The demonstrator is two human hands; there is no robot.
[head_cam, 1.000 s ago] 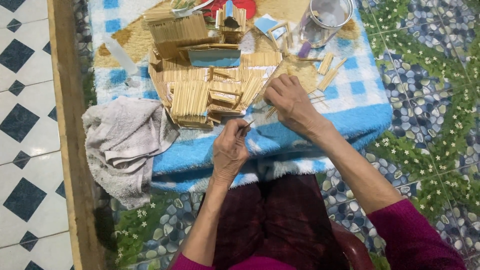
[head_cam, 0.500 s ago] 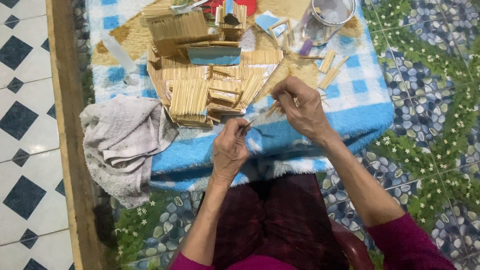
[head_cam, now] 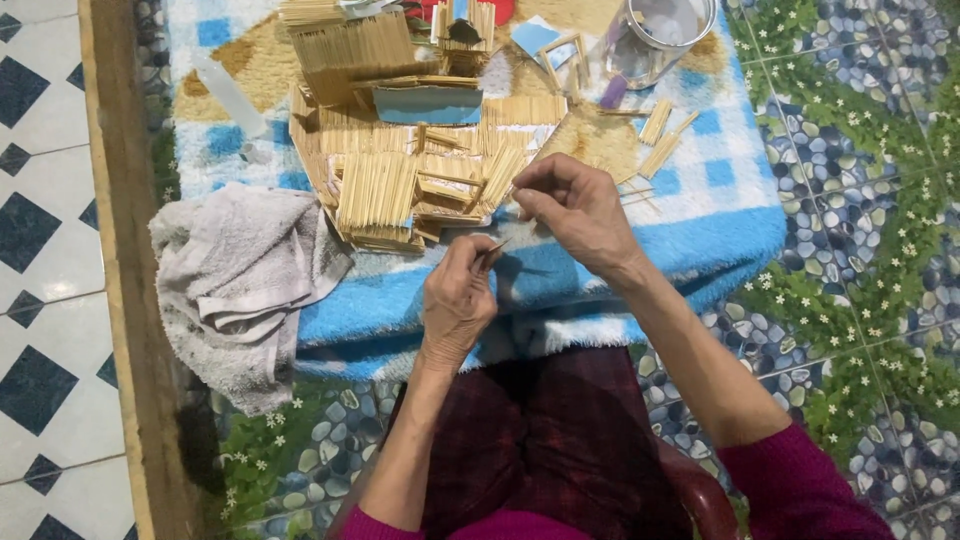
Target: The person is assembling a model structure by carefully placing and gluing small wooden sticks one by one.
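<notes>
Stick model (head_cam: 420,165) blocks reach ahead; grey towel (head_cam: 240,280) crowds left edge; clear jar (head_cam: 655,40) far right; bare blue cloth (head_cam: 730,215) open on right.

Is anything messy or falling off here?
Yes, a little. The grey towel lies crumpled and droops over the left edge of the blue and white table cover. A few loose wooden sticks lie scattered apart from the stick model. Nothing looks spilled or broken.

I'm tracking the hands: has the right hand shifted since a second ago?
Yes. The right hand has come back from the stick model toward the table's near edge.
</notes>
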